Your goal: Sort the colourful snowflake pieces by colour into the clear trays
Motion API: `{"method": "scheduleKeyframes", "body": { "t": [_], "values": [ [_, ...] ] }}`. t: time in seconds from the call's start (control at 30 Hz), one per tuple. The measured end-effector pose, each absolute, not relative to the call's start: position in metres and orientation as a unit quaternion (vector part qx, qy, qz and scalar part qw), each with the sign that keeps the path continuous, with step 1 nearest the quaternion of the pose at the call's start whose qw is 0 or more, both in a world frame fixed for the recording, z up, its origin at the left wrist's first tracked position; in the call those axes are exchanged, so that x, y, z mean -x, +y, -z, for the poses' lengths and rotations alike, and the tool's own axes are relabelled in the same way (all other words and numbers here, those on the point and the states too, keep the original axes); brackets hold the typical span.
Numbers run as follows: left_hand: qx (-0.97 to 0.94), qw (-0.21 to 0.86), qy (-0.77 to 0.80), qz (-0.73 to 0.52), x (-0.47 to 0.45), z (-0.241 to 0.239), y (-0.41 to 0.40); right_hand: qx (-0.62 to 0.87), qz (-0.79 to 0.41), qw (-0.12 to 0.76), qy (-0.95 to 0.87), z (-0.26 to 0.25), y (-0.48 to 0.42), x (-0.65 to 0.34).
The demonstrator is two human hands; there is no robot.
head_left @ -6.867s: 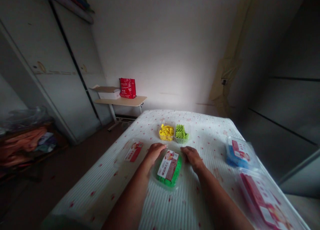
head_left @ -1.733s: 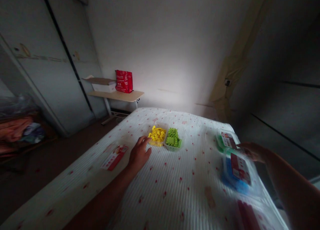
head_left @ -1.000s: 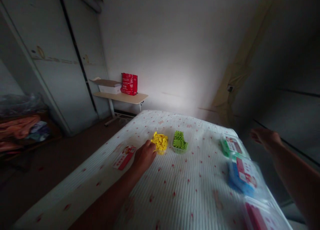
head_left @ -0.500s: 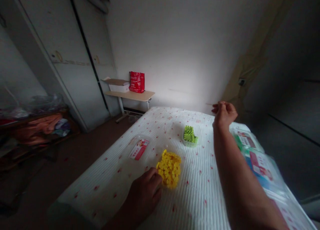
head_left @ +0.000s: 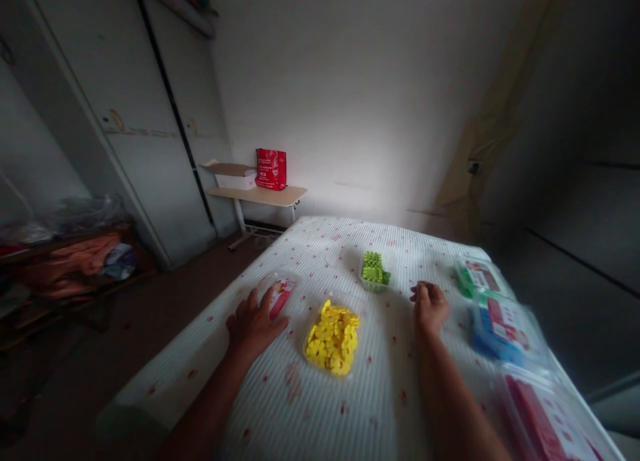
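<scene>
My left hand (head_left: 255,321) is open, fingers spread over the clear plastic lid (head_left: 295,279), covering part of its red and white label. Whether it touches the lid, I cannot tell. To its right sits a clear tub (head_left: 307,354) full of yellow flower-shaped plastic pieces (head_left: 333,337). Beyond that, a smaller-looking tub (head_left: 374,287) holds green toothed pieces (head_left: 373,267). My right hand (head_left: 431,306) is over the right part of the bed, fingers curled together; what they hold, if anything, is hidden.
Along the bed's right edge lie lidded clear boxes with green (head_left: 483,277), blue (head_left: 505,331) and red (head_left: 545,414) contents. A striped, dotted cover lies over the bed (head_left: 325,241). Past its far left corner, a small table (head_left: 280,195) bears a white box (head_left: 235,179) and red bag (head_left: 271,169).
My left hand has moved from the yellow pieces leftward to the lid and opened. My right hand has come down from its raised place at the far right of the bed.
</scene>
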State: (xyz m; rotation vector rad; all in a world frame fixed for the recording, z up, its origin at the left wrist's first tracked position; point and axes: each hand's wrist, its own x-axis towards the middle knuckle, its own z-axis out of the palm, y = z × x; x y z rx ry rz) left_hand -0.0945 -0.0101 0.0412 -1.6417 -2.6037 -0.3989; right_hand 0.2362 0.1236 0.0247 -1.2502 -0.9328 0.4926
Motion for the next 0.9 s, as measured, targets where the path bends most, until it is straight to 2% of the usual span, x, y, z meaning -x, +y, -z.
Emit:
{"method": "scheduleKeyframes", "body": {
  "t": [0.13,0.33,0.57,0.73,0.9],
  "values": [
    [0.515,0.018,-0.845,0.141,0.095,-0.035,-0.009,0.586,-0.224,0.646,-0.435,-0.015,0.124,-0.235],
    [0.485,0.021,-0.852,0.195,0.102,-0.033,-0.009,0.585,-0.232,0.648,-0.43,-0.011,0.128,-0.237],
    [0.539,0.096,-0.793,0.267,0.079,-0.06,-0.031,0.587,-0.231,0.654,-0.418,-0.011,0.127,-0.238],
    [0.646,0.062,-0.706,0.285,0.029,-0.07,-0.057,0.592,-0.234,0.65,-0.415,-0.015,0.124,-0.236],
    [0.656,0.018,-0.715,0.24,-0.009,-0.06,-0.068,0.592,-0.244,0.651,-0.408,-0.016,0.123,-0.239]
  ]
}}
